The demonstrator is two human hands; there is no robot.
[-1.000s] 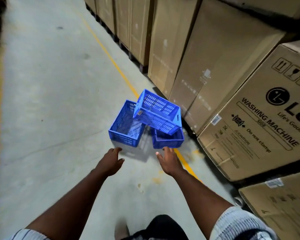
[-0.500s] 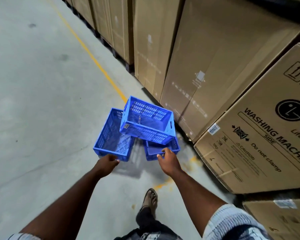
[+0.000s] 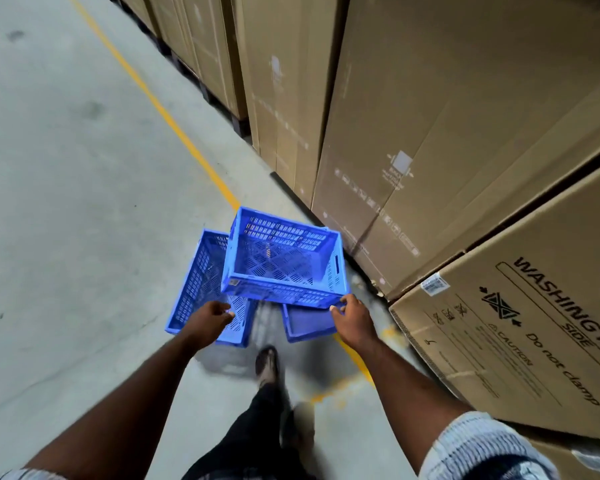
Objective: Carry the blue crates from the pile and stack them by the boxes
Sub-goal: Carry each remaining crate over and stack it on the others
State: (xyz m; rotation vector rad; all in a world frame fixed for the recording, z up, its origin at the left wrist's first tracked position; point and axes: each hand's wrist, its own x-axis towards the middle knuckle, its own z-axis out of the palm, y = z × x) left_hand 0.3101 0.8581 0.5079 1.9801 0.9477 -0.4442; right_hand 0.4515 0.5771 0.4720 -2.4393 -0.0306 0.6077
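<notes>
Three blue slotted crates lie in a loose pile on the concrete floor. The top crate [image 3: 284,258] sits tilted across the other two. A second crate [image 3: 201,285] leans to its left, and a third crate [image 3: 307,323] lies underneath at the right. My right hand [image 3: 354,322] touches the near right corner of the top crate with its fingertips. My left hand [image 3: 208,322] hovers with curled fingers just below the top crate's near left corner, in front of the left crate; whether it touches is unclear.
Tall cardboard boxes [image 3: 413,126] line the right side, with a washing machine carton [image 3: 520,327] nearest. A yellow floor line [image 3: 160,109] runs up the aisle beside them. My foot [image 3: 267,365] steps forward just behind the pile. Open concrete floor [image 3: 66,202] stretches left.
I have walked closer to the pile. Both hands have reached forward to the near edge of the top crate, and my right hand now touches its corner.
</notes>
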